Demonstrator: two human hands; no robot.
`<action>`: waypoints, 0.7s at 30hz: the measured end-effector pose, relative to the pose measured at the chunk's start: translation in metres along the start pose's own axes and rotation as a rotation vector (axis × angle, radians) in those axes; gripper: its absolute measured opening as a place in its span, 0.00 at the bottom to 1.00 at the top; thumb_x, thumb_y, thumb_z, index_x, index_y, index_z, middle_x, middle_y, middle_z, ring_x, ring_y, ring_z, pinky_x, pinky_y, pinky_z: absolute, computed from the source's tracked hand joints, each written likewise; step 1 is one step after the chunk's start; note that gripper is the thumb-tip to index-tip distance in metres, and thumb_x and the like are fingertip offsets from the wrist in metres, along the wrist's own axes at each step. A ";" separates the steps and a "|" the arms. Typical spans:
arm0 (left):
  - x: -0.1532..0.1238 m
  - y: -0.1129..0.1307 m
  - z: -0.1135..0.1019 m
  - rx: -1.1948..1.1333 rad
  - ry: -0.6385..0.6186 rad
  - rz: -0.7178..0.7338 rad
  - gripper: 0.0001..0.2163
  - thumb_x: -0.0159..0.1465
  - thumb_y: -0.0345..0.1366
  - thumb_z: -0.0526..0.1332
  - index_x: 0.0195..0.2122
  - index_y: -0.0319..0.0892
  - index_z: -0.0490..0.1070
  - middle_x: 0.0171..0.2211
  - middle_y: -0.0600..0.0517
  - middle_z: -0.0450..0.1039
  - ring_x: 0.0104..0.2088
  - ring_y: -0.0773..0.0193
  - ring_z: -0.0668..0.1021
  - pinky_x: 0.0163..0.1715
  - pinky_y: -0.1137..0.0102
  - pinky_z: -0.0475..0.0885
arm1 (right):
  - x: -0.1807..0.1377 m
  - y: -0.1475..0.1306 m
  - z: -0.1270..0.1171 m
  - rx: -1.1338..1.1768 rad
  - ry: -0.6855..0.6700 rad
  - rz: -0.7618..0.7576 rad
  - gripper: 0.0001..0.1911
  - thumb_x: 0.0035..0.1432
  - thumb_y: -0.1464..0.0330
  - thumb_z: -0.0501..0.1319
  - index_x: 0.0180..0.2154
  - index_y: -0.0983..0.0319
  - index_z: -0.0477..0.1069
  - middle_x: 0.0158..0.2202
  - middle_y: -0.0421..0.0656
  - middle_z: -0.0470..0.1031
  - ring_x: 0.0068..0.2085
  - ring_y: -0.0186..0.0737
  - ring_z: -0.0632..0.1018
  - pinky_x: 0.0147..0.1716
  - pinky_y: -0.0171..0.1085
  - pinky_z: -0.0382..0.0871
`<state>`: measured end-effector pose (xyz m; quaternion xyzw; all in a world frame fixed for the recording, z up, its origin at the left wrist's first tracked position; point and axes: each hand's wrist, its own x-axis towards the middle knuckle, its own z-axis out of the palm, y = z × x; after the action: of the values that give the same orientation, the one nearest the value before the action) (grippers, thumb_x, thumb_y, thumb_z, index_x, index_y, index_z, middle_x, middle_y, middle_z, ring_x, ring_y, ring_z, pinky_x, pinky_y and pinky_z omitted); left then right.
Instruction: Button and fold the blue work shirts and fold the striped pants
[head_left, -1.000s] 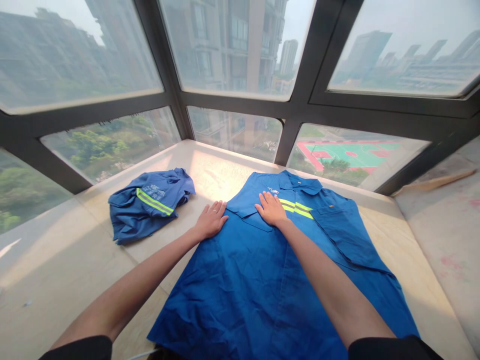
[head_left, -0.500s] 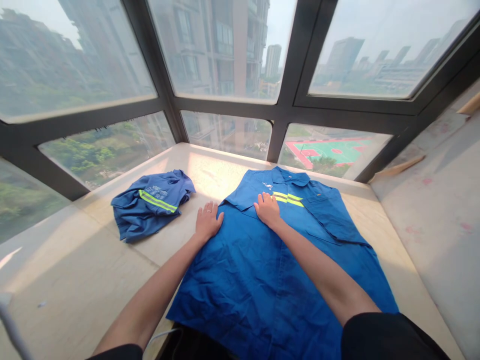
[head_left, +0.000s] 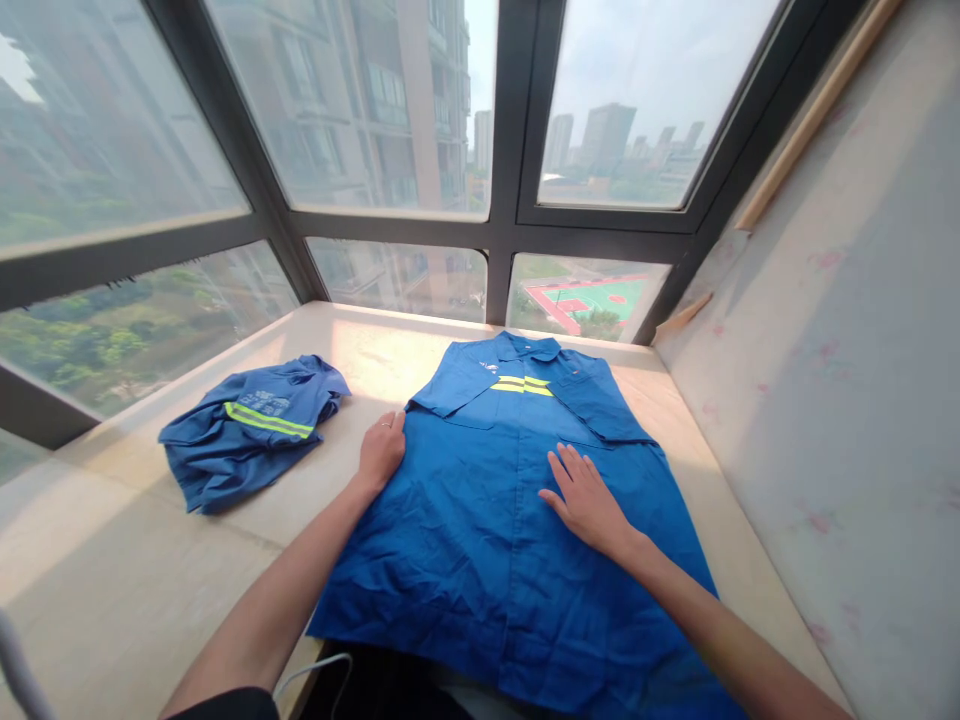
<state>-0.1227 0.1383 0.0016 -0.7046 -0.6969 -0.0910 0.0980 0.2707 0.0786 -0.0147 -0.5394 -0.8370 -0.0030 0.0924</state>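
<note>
A blue short-sleeved work shirt point(head_left: 457, 520) lies spread front side up, collar toward the window, with yellow reflective stripes across its chest. Its sleeves are laid inward over the front, and the lower body is wrinkled. At the shirt's left edge, just below the sleeve, my left hand point(head_left: 381, 452) is closed on the cloth, its fingertips partly hidden. My right hand point(head_left: 586, 500) rests flat on the right half of the front, fingers stretched out. Off to the left sits a second blue garment point(head_left: 247, 430), bunched or folded, with yellow stripes and pale printing.
Both garments lie on a pale stone window ledge point(head_left: 150, 580). Dark-framed windows point(head_left: 397, 228) border its far side, and a papered wall point(head_left: 840, 400) rises at the right. A white cable point(head_left: 322, 662) hangs by the front edge, where the shirt's hem overhangs.
My right hand has moved from the chest stripes down and right over the shirt front. My left hand has curled its fingers at the left edge. The view has turned right.
</note>
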 end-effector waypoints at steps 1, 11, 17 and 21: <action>0.000 0.003 -0.003 0.014 -0.003 0.056 0.22 0.68 0.28 0.45 0.60 0.40 0.67 0.60 0.38 0.68 0.60 0.50 0.71 0.56 0.56 0.68 | -0.010 0.009 0.000 -0.007 -0.012 0.035 0.37 0.68 0.48 0.45 0.67 0.66 0.59 0.70 0.56 0.53 0.70 0.55 0.55 0.67 0.55 0.50; -0.004 0.071 -0.027 -0.037 -0.163 0.373 0.19 0.65 0.26 0.50 0.48 0.41 0.78 0.54 0.40 0.74 0.58 0.48 0.73 0.56 0.56 0.69 | -0.038 0.028 -0.010 0.000 -0.071 0.149 0.38 0.69 0.47 0.41 0.69 0.64 0.54 0.71 0.51 0.49 0.71 0.51 0.53 0.68 0.53 0.46; -0.038 0.182 -0.040 -0.346 -0.234 0.336 0.21 0.69 0.36 0.52 0.61 0.37 0.68 0.62 0.40 0.67 0.64 0.51 0.67 0.62 0.59 0.65 | -0.032 0.039 -0.013 0.023 -0.061 0.139 0.37 0.69 0.47 0.42 0.69 0.62 0.54 0.71 0.51 0.50 0.71 0.50 0.53 0.68 0.53 0.45; -0.088 0.239 -0.046 -0.440 -0.324 0.396 0.27 0.70 0.47 0.52 0.66 0.39 0.61 0.67 0.39 0.60 0.69 0.45 0.58 0.64 0.51 0.60 | -0.024 0.050 -0.012 0.004 -0.075 0.143 0.37 0.69 0.48 0.42 0.69 0.64 0.54 0.71 0.52 0.50 0.71 0.51 0.53 0.68 0.52 0.45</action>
<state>0.1159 0.0391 0.0204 -0.8357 -0.5168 -0.1052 -0.1528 0.3275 0.0765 -0.0118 -0.5972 -0.7993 0.0257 0.0619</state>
